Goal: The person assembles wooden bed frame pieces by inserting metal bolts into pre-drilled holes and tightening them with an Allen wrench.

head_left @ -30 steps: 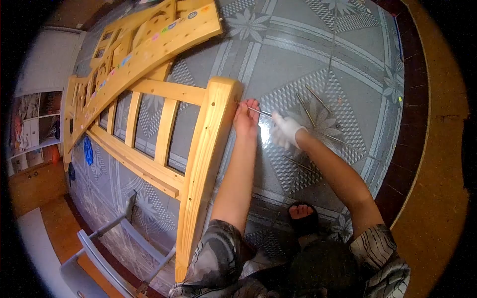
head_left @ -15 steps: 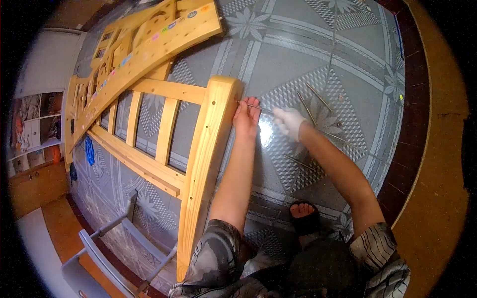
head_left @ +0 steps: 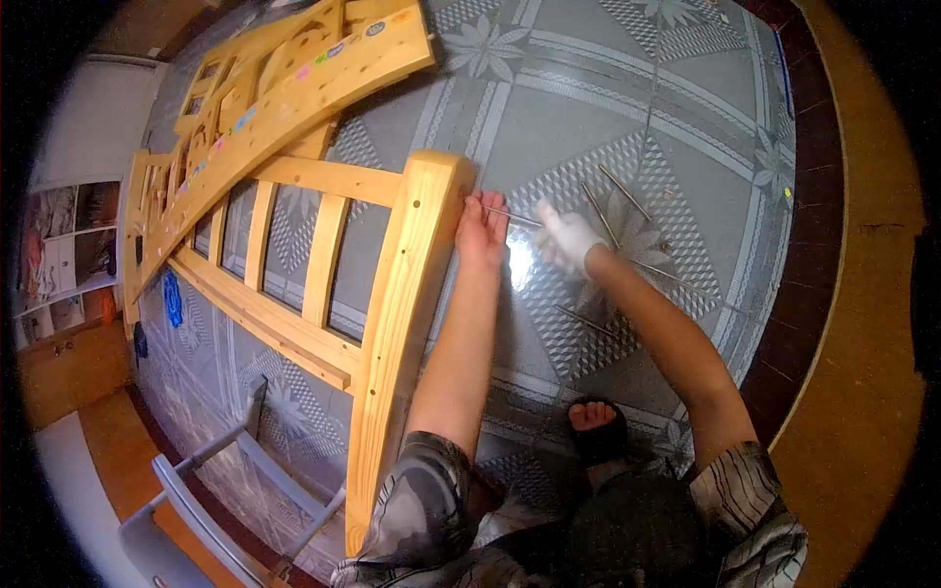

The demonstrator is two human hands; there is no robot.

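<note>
Metal rod [head_left: 518, 218], thin, straight, reaching the grained, blocky wooden post [head_left: 397, 304]; bare left hand [head_left: 478, 235], fingertips pinching it there; white-gloved right hand [head_left: 571, 238], clenched around it, tilted differently than before

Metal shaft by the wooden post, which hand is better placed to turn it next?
Probably your right hand: it's at the outer end of the metal shaft, clear of the wooden post; your left hand sits close beside that post.

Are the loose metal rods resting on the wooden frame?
No, the loose rods lie on the patterned floor, near the right hand.
</note>
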